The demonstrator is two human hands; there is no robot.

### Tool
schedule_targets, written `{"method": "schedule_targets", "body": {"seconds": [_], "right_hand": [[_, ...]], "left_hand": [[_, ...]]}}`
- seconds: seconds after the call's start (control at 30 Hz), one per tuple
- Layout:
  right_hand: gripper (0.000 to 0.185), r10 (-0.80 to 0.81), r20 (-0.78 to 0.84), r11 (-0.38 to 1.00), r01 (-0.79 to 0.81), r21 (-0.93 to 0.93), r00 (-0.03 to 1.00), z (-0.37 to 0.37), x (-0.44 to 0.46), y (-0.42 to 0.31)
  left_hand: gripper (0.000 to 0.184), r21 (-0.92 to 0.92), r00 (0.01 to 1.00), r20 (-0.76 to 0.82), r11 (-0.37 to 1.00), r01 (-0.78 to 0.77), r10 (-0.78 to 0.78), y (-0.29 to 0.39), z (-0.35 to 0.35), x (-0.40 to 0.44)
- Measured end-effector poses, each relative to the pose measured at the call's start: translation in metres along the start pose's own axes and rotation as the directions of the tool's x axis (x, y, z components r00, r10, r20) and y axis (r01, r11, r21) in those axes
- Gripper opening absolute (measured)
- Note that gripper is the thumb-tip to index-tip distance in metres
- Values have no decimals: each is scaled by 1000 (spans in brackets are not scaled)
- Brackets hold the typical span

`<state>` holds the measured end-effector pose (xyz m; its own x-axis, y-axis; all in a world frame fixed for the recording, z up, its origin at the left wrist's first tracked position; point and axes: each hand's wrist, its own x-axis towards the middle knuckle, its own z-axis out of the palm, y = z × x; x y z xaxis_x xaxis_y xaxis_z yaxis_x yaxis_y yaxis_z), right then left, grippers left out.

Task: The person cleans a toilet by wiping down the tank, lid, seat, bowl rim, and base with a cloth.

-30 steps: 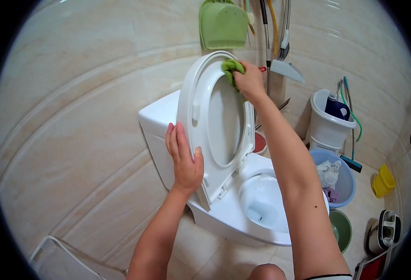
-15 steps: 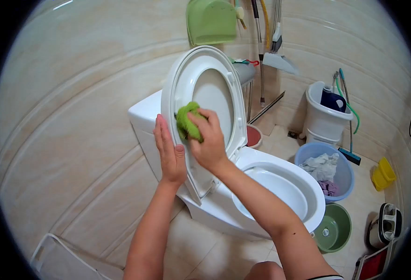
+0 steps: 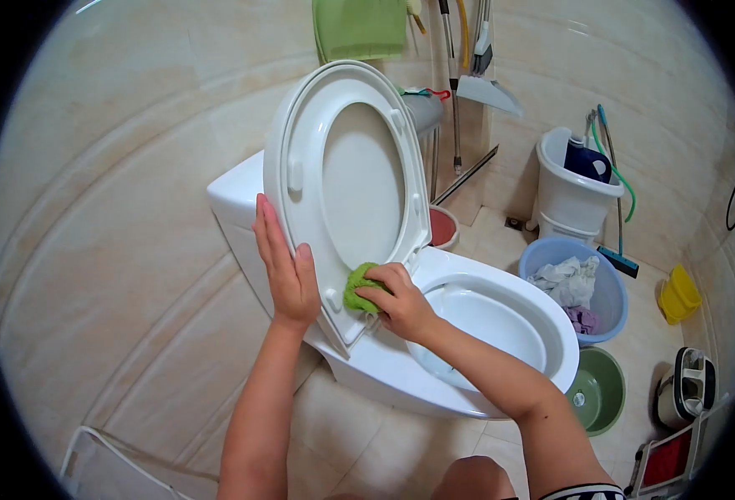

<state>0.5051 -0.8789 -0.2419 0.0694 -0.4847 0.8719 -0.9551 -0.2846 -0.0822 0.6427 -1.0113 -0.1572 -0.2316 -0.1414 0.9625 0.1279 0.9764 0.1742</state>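
A white toilet seat [image 3: 307,218] stands raised with its lid behind it, leaning toward the tank [image 3: 238,185]. My left hand [image 3: 290,279] rests against the raised seat's left edge, fingers stretched out and holding nothing. In my right hand [image 3: 406,307] is a bunched green cloth [image 3: 359,287], pressed on the lower underside of the seat near the hinge. Below and to the right, the white toilet bowl [image 3: 563,342] lies uncovered. My right forearm passes over part of its rim.
A blue basin [image 3: 620,304] with clothes and a green basin [image 3: 613,392] sit on the floor at right. Behind them are a white tub [image 3: 555,200] and a squeegee [image 3: 619,262]. A yellow scoop-like container [image 3: 680,295] lies by the right wall.
My right hand has moved the green cloth down from the seat's left middle to its lower part near the hinge. My left hand stays at the seat's edge. The view has shifted slightly.
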Motion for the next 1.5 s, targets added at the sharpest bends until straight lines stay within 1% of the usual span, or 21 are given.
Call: {"method": "schedule_targets", "body": {"seconds": [0.13,0.27,0.33,0.37,0.43,0.47,0.57,0.6,0.67,0.73,0.8,0.83,0.87,0.9,1.0,1.13,1.27,1.33,1.4,1.47,1.5], "right_hand": [[31,-59,81,994,66,-86,995,-8,3,19],[33,-182,103,976,193,-105,978,-22,12,32],[23,-192,132,967,210,-141,972,-28,15,44],[23,-176,99,958,194,-213,979,-30,21,55],[45,-66,-93,941,31,-338,993,-39,48,81],[54,-85,-161,921,16,-390,983,-53,74,86],[50,8,-318,924,-128,-359,948,-65,139,104],[50,5,-318,924,-126,-360,948,-61,149,114],[43,114,-275,921,-205,-332,955,-48,159,130],[36,120,-279,889,-228,-397,953,-40,140,129],[32,231,-199,853,-296,-430,952,-29,106,135],[32,228,-189,853,-290,-434,955,-23,90,130],[29,277,-160,867,-319,-384,947,-18,73,123],[26,325,-135,875,-352,-333,936,-19,67,117],[24,370,-34,848,-352,-397,929,-28,79,118],[25,134,-136,815,-187,-549,982,-46,146,132],[32,98,-201,853,-186,-488,975,-42,143,135],[29,280,-160,810,-323,-489,946,-28,111,132],[28,386,-98,801,-386,-458,917,-13,72,122],[26,518,-107,778,-519,-353,849,1,46,102],[26,523,-109,775,-525,-351,845,2,42,92]], "left_hand": [[61,-26,1000,-22,1000,13,-13,0,2,-2],[63,-28,999,-25,999,29,-29,3,0,-3],[63,-35,1000,-3,999,13,-13,1,-1,-5],[63,-31,1000,-9,999,21,-21,0,-1,-4],[63,-77,1000,-12,997,13,-14,-1,1,-5],[63,-77,1000,-17,997,19,-21,-2,0,-6],[64,-32,1000,-9,999,1,-1,-3,0,-7],[64,-22,1000,-3,1000,4,-4,-2,-1,-7],[64,-11,1000,3,1000,9,-9,-1,-1,-5],[65,-54,1000,2,999,3,-3,2,0,-5],[65,-36,1000,8,999,14,-14,3,1,-5],[65,-13,1000,17,1000,21,-21,2,0,-6],[65,-18,1000,6,999,30,-30,0,-1,-8],[65,-19,1000,6,1000,22,-22,-1,-1,-8],[65,-21,1000,9,1000,17,-17,0,-1,-9],[65,-22,1000,13,1000,18,-18,0,-1,-9],[68,-60,999,-31,998,-11,9,-2,2,-9],[68,-55,1000,-22,998,-8,7,-1,1,-9],[67,-55,1000,-22,998,-6,5,0,2,-10],[67,-54,1000,-27,999,-4,3,-1,3,-9],[67,-48,1000,-28,999,-4,3,-1,3,-10]]}}
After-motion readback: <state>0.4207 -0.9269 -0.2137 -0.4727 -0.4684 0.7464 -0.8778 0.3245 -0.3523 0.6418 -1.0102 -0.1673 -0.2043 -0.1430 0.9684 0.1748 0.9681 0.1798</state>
